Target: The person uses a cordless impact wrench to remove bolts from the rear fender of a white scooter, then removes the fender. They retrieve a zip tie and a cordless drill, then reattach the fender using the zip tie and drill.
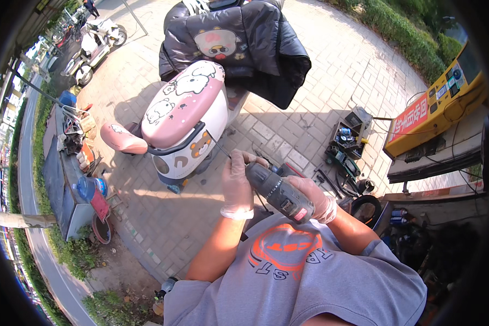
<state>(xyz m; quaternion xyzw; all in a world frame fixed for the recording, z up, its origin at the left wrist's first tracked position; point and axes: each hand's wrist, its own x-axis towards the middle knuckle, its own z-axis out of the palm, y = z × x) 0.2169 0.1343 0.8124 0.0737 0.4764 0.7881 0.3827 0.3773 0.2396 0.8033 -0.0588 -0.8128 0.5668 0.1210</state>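
Note:
A dark cordless drill (pixel 277 191) is held in front of my chest, its nose toward the scooter. My right hand (pixel 316 196), in a thin translucent glove, wraps round its grip from the right. My left hand (pixel 237 183), gloved too, is closed at the drill's front end around a thin dark rod (pixel 220 145). The rod points up and left toward the scooter's rear; whether its tip touches anything I cannot tell. Just beyond stands a pink and white electric scooter (pixel 171 146) with a cartoon-printed seat (pixel 186 103) and a pink backrest (pixel 123 139).
A black padded windshield quilt (pixel 255 43) covers the scooter's front. On the paving at right are an open toolbox (pixel 349 133), loose tools and a tyre (pixel 365 211). A yellow machine (pixel 440 106) stands beyond them. At left, a water jug (pixel 86 188) sits by a low counter.

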